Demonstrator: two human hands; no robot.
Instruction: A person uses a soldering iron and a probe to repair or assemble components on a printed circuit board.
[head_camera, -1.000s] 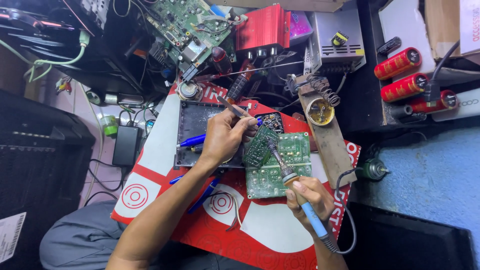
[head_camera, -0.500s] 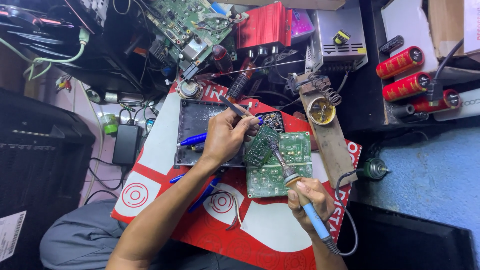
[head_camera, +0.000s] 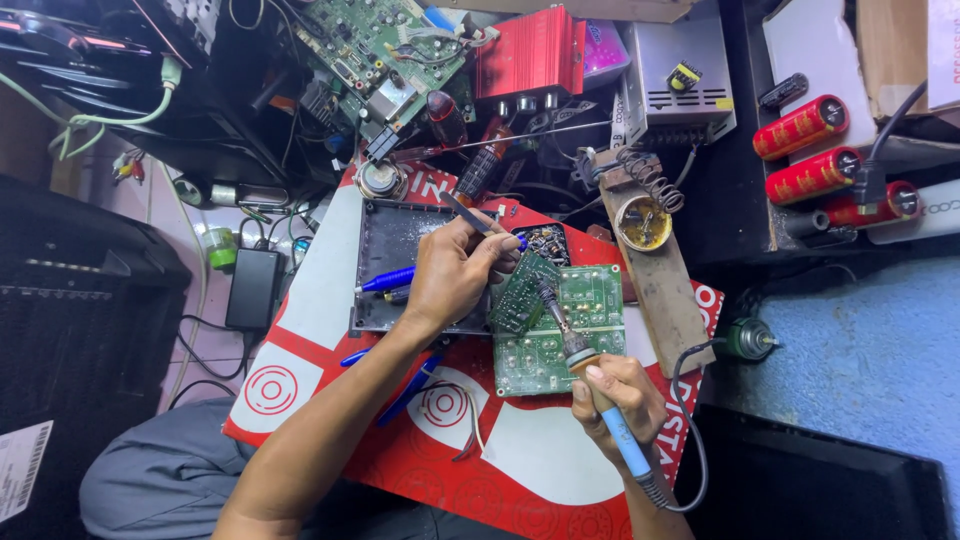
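A green circuit board (head_camera: 570, 335) lies solder side up on a red and white printed sheet (head_camera: 520, 470). My left hand (head_camera: 455, 270) pinches metal tweezers (head_camera: 468, 215) and also props a smaller green board (head_camera: 520, 295) tilted on edge against the big one. My right hand (head_camera: 615, 395) grips a blue-handled soldering iron (head_camera: 600, 400). Its tip rests near where the tilted small board meets the large board. The iron's black cord (head_camera: 690, 420) loops off to the right.
A dark plastic case tray (head_camera: 385, 260) with a blue pen (head_camera: 385, 281) lies under my left wrist. A wooden iron stand (head_camera: 655, 265) with a spring and a tin sits right of the boards. Red capacitors (head_camera: 815, 150), a red amplifier box (head_camera: 530, 55) and another board (head_camera: 385, 50) crowd the back.
The soldering iron's tip has shifted slightly up along the boards' joint. My left hand stays in place with the tweezers.
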